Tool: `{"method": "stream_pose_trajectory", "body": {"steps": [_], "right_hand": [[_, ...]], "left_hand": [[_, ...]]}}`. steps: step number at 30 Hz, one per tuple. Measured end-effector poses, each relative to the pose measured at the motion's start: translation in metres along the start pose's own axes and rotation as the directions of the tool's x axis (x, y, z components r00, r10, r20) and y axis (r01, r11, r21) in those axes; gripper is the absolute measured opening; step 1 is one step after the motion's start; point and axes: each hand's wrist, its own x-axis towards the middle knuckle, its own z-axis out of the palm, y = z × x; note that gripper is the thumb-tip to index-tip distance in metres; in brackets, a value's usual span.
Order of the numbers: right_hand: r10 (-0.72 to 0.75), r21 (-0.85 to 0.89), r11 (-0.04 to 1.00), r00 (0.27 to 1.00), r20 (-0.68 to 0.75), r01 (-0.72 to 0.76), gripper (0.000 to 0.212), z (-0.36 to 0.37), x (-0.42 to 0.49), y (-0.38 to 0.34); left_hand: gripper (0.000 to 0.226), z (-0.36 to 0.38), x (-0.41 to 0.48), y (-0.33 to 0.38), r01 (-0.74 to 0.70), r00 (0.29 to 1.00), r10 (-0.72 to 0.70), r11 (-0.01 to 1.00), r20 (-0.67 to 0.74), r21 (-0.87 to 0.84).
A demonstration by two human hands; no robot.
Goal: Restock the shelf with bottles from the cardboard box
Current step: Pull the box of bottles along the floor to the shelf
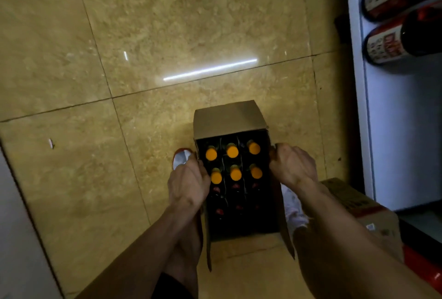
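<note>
An open cardboard box [229,116] stands on the tiled floor, low in the middle of the head view. Inside it stand several dark bottles with orange caps [232,150], filling the far two rows; the near part of the box looks dark. My left hand [187,185] grips the box's left wall, fingers curled over its rim. On the opposite side my right hand [293,164] grips the right wall. A white shelf [394,131] rises along the right edge, with two dark bottles with red and white labels [387,45] on it.
Another cardboard box [358,205] lies at the right, beside the shelf's foot. My shoes show beside the box, one red and white [180,158] at its left. Glossy beige floor tiles [119,59] stretch to the left and far side. A pale edge borders the lower left.
</note>
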Motion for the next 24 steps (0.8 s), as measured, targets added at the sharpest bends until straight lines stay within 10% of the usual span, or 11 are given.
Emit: {"method": "stream_pose_trajectory", "body": {"steps": [24], "right_hand": [[-0.123,0.113,0.986,0.992,-0.022,0.125,0.016,-0.276,0.183,-0.101]], "left_hand": [[0.028,-0.206,0.23,0.171,-0.044,0.998,0.042,0.998,-0.042,-0.036]]}}
